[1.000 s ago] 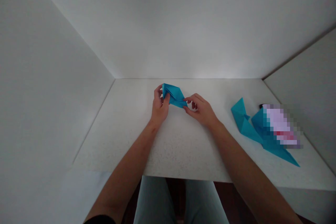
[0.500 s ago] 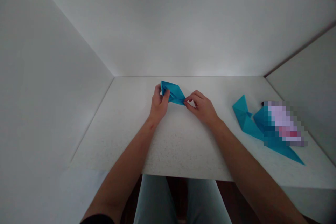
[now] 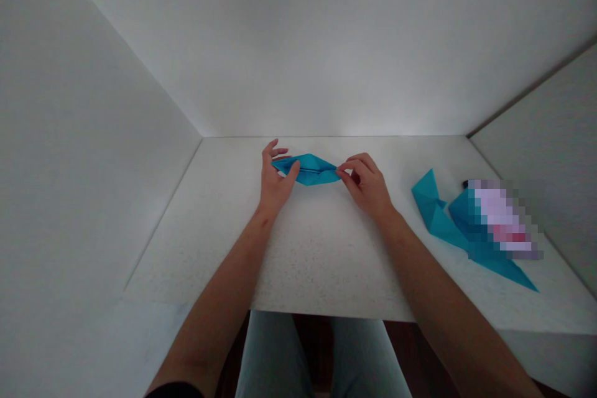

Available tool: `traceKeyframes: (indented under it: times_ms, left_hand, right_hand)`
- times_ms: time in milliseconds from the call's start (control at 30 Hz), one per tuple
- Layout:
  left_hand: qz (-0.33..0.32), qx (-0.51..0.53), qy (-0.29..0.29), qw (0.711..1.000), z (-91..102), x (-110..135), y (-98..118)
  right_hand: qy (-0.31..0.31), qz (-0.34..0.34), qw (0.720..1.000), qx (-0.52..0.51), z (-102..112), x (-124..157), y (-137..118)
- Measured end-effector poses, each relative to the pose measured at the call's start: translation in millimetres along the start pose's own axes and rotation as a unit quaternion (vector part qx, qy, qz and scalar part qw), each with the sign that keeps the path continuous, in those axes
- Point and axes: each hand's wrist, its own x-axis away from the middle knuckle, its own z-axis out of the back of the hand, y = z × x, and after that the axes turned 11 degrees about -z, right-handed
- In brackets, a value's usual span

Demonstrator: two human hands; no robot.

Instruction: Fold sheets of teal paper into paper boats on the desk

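Left hand [image 3: 275,181] and right hand [image 3: 366,185] are apart, with the folded blue origami paper [image 3: 308,170] stretched between them near the far edge of the white speckled surface [image 3: 317,261], around 12 o'clock from the person. The paper is folded into a narrow, flat, pointed diamond with a crease along its middle. The right hand comes in from 3 o'clock and pinches the right tip between thumb and forefinger, so that one is clamped on the paper. The left hand is at 9 o'clock, thumb lying on the paper near the left end, fingers [image 3: 275,150] spread and lifted off it, so not a real grip. The paper looks light and thin, crisp along the folds but easy to bend or crush; the layers could slide apart, so a light pinch at the tips or along the centre crease seems the best hold. At about 3 o'clock from the hands lies another piece of folded blue paper [image 3: 436,217], with a second, larger blue piece [image 3: 494,261] beside it, partly under a pixelated patch [image 3: 501,217] that hides whatever is there. A small dark object [image 3: 465,185] sits at the patch's edge.
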Motion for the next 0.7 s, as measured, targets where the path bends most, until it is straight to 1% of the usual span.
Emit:
traceKeyframes:
  times_ms: [133,200,267,333,433,500,600,700]
  left_hand:
    - [-0.084,-0.104,0.004,0.991,7.9,-4.6,10.6]
    - [-0.113,-0.153,-0.003,0.982,10.9,-5.5,17.4]
    - [-0.136,-0.191,-0.024,0.972,12.7,-5.1,23.1]
    - [-0.159,-0.208,-0.073,0.962,13.2,-3.9,25.7]
    - [-0.187,-0.191,-0.165,0.949,12.7,-2.5,23.5]
    - [-0.193,-0.166,-0.208,0.944,11.9,-2.4,19.8]
    - [-0.188,-0.127,-0.228,0.947,10.3,-2.6,15.6]
    - [-0.147,-0.085,-0.215,0.962,9.0,-2.1,14.5]
  right_hand:
    - [0.015,-0.011,1.000,-0.013,2.3,-1.7,-1.0]
    - [0.019,-0.012,1.000,-0.017,2.4,-2.4,-0.9]
    - [0.021,-0.012,0.999,-0.020,2.3,-2.8,-0.6]
    - [0.024,-0.011,0.999,-0.021,2.1,-3.0,-0.2]
    - [0.024,-0.009,0.999,-0.020,1.9,-3.1,0.2]
    - [0.027,-0.014,0.999,-0.023,1.7,-2.9,0.2]
    - [0.033,-0.024,0.998,-0.049,1.2,-2.4,0.1]
    - [0.008,-0.042,0.992,-0.118,-0.4,-0.9,0.5]
